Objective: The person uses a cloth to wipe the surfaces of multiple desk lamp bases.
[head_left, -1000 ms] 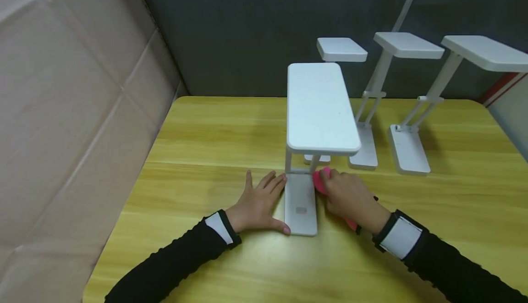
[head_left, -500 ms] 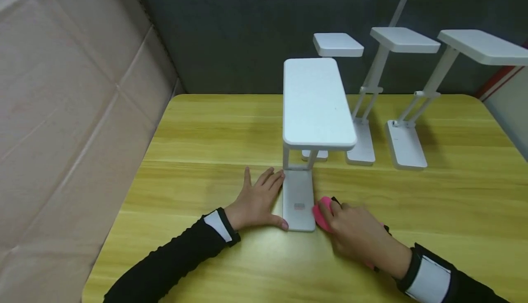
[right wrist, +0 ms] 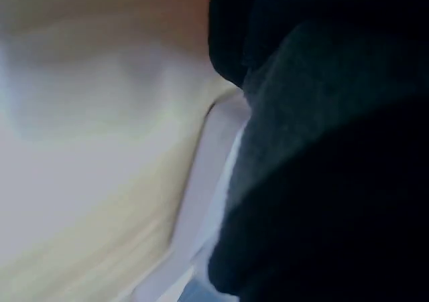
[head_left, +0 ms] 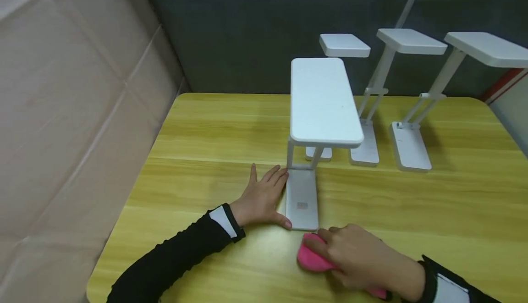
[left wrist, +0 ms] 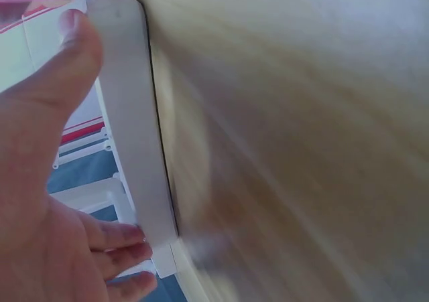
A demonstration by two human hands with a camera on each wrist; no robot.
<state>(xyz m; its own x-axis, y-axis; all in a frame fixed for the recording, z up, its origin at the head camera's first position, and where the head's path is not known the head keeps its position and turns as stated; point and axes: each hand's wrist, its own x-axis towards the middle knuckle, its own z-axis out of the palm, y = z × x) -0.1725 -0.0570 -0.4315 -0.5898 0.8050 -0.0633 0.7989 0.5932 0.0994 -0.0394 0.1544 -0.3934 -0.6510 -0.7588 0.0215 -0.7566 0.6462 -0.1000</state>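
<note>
In the head view a white folding desk lamp (head_left: pixel 326 101) stands on the wooden table, its flat head raised over its base (head_left: pixel 302 202). My left hand (head_left: pixel 261 200) lies spread along the base's left side, thumb at the near corner and fingertips at the far end. The left wrist view shows this thumb (left wrist: pixel 74 61) and the fingertips against the base's side. My right hand (head_left: pixel 356 257) grips a pink, round-ended object (head_left: pixel 311 255) with black parts, just in front of the base's near edge. Most of that object is hidden under the hand, so I cannot tell its kind.
Three similar white lamps stand behind to the right: one lamp (head_left: pixel 344 46) partly hidden, a middle lamp (head_left: pixel 412 41) and a right lamp (head_left: pixel 412 149). A dark wall (head_left: pixel 231 32) closes the back; a pale padded panel (head_left: pixel 74 133) borders the left. A dark sleeve (right wrist: pixel 322 148) blocks much of the right wrist view.
My right hand has drawn the pink object along the base's right side toward me, round to its near end. My left hand stays against the base, and the lamp has not moved.
</note>
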